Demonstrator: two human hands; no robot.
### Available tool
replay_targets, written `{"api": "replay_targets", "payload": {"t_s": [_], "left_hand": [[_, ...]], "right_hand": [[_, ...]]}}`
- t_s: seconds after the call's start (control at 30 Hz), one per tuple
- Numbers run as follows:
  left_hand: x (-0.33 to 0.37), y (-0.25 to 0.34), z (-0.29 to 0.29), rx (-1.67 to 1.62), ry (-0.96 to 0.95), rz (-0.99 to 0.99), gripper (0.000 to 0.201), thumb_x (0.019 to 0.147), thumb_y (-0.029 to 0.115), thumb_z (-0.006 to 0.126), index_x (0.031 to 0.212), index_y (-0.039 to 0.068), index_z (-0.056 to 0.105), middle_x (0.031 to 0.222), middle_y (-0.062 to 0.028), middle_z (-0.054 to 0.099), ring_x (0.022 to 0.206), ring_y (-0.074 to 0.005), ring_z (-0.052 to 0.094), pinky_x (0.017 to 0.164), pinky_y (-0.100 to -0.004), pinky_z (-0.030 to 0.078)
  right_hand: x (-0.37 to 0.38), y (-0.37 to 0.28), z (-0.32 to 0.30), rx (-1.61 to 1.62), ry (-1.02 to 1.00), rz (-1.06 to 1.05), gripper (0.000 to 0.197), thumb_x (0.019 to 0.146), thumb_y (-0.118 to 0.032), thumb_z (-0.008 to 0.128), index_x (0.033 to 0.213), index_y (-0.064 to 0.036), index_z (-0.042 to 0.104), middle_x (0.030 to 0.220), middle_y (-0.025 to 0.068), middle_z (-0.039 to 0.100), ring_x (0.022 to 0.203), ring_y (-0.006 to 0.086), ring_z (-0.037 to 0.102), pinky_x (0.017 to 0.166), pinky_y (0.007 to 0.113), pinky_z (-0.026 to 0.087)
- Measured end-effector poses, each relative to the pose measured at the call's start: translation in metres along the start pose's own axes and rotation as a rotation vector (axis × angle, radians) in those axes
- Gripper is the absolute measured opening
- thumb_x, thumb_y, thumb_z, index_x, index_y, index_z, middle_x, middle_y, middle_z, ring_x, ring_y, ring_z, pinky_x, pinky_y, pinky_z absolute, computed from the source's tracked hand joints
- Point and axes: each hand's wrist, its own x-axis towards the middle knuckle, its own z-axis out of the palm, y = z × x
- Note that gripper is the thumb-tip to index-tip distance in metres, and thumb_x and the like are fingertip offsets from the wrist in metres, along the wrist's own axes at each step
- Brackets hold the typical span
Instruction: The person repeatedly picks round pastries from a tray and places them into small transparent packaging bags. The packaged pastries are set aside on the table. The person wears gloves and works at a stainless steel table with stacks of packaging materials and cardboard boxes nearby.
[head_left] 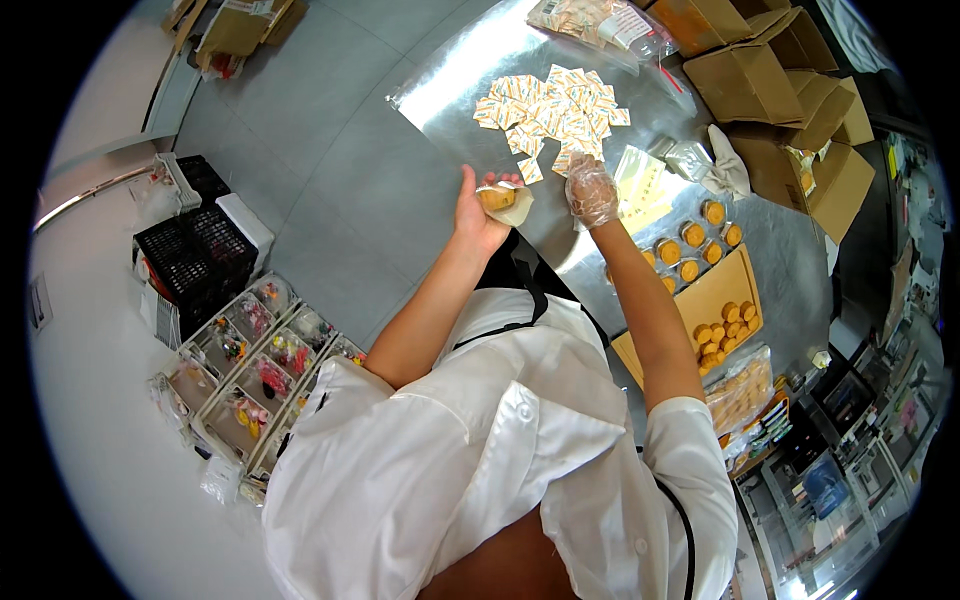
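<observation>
surface: steel table [470, 80] with a scatter of small paper packets [553, 108], cardboard boxes [770, 80] at the far right.
left hand [478, 212]: bare, fingers curled around a round golden pastry [497, 198] sitting in a clear wrapper, held above the table's near edge.
right hand [591, 192]: in a clear glove, fingers loosely bent over the packets; cannot tell if it pinches one.
risk: pastry may slip out, since the wrapper looks open.
pointing: round, no clear long axis; flat face up.
</observation>
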Motion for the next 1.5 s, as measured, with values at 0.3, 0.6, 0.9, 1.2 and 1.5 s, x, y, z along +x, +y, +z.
{"api": "replay_targets", "payload": {"t_s": [0.3,0.6,0.9,1.2,1.5], "left_hand": [[0.018,-0.018,0.014,-0.103,-0.105,-0.178,0.056,0.093,0.061,0.045,0.098,0.006,0.046,0.107,-0.021,0.055,0.102,-0.0315,0.057,0.101,-0.0492,0.047],[-0.012,-0.096,0.072,0.233,-0.111,-0.229,0.06,0.089,0.068,0.045,0.099,0.009,0.043,0.103,-0.0124,0.052,0.104,-0.0283,0.056,0.104,-0.0521,0.044],[-0.019,-0.168,0.066,0.282,-0.071,-0.431,0.06,0.086,0.067,0.049,0.1,0.009,0.047,0.12,-0.0191,0.053,0.12,-0.032,0.051,0.113,-0.0516,0.035],[-0.029,-0.258,0.035,0.974,-0.514,-0.239,0.05,0.101,0.057,0.029,0.104,0.009,0.045,0.144,-0.0169,0.04,0.129,-0.0298,0.045,0.109,-0.0472,0.037],[0.0,-0.251,0.032,1.414,-0.426,-0.053,0.042,0.103,0.041,0.045,0.121,0.005,0.054,0.126,-0.015,0.058,0.115,-0.0237,0.058,0.099,-0.0371,0.046]], "right_hand": [[-0.038,-0.039,-0.16,0.52,0.418,-0.198,0.032,0.079,0.01,0.058,0.109,-0.0009,0.06,0.101,0.0141,0.065,0.09,0.0319,0.063,0.076,0.04,0.054],[-0.086,-0.038,-0.233,0.231,0.144,-0.161,0.038,0.076,0.0,0.062,0.113,-0.0087,0.063,0.093,0.009,0.065,0.083,0.0279,0.063,0.069,0.04,0.053],[-0.161,-0.001,-0.217,0.395,0.095,0.097,0.042,0.079,-0.005,0.061,0.121,-0.0097,0.06,0.086,0.0108,0.064,0.072,0.0304,0.062,0.062,0.039,0.052],[-0.22,0.045,-0.214,1.818,0.201,1.357,0.038,0.093,-0.035,0.061,0.116,-0.0045,0.059,0.098,0.0062,0.067,0.057,0.0151,0.065,0.044,0.024,0.041],[-0.299,0.287,-0.115,1.194,0.733,1.308,0.023,0.095,-0.024,0.058,0.106,-0.0041,0.061,0.088,0.0081,0.069,0.057,0.0144,0.061,0.046,0.028,0.039]]}}
